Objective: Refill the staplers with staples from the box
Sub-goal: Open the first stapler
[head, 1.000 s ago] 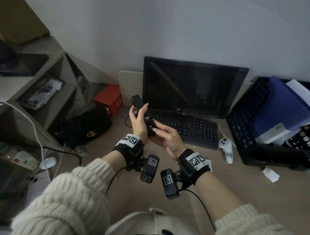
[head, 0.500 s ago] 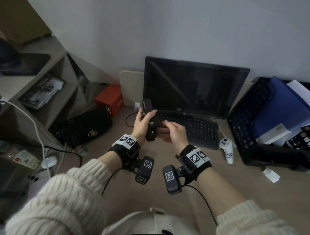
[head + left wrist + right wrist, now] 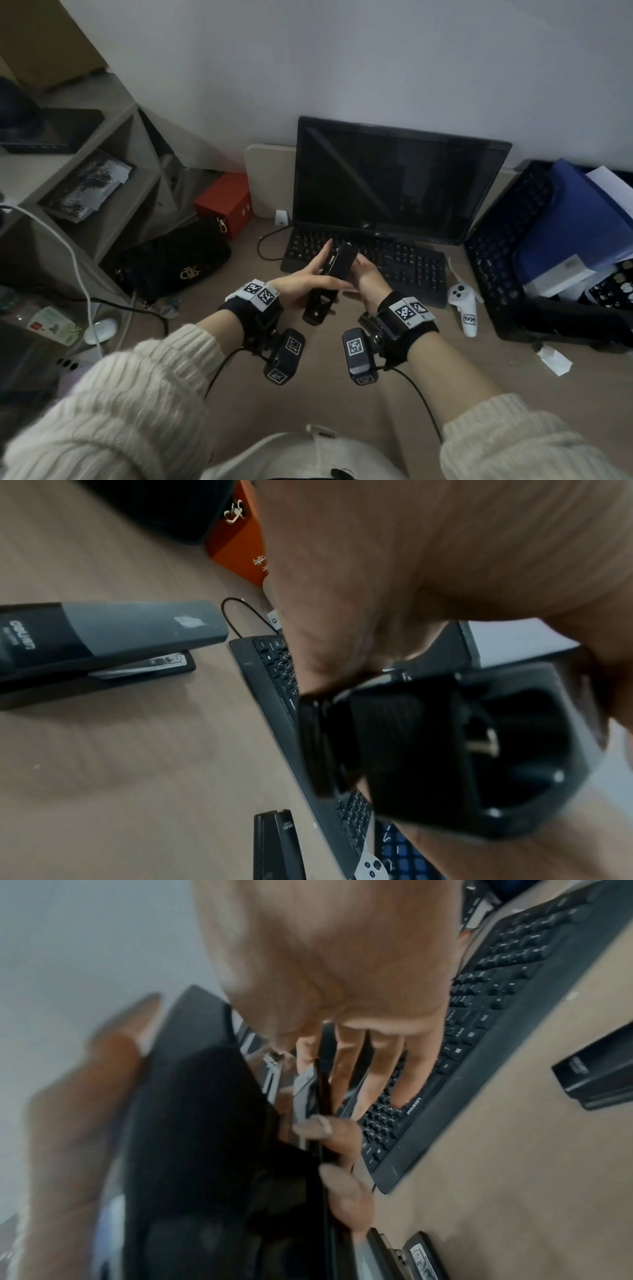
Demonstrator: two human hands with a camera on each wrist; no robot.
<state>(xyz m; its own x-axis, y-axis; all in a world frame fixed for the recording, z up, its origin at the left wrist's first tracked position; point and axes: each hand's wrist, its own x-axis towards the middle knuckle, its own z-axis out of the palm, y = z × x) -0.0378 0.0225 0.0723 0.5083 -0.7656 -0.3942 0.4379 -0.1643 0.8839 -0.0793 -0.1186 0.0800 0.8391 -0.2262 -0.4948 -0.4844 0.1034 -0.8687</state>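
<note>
Both hands hold a black stapler (image 3: 339, 265) in the air in front of the keyboard, tilted with its far end up. My left hand (image 3: 305, 282) grips it from the left, thumb across its side. My right hand (image 3: 368, 277) curls round it from the right. In the left wrist view the stapler (image 3: 428, 750) shows a hollow rear end with a metal part inside. In the blurred right wrist view a metal strip shows beside the stapler's (image 3: 205, 1137) black body. Two more black staplers (image 3: 103, 642) (image 3: 277, 845) lie on the desk. I see no staple box.
A black keyboard (image 3: 404, 263) and dark screen (image 3: 394, 178) stand just behind the hands. A white controller (image 3: 466, 308) and a black crate (image 3: 503, 274) are at the right. A black bag (image 3: 171, 260), red box (image 3: 226, 202) and shelves are at the left.
The stapler has come down from an upright hold in the left hand and now lies tilted lower. The right hand has turned over and closed round it.
</note>
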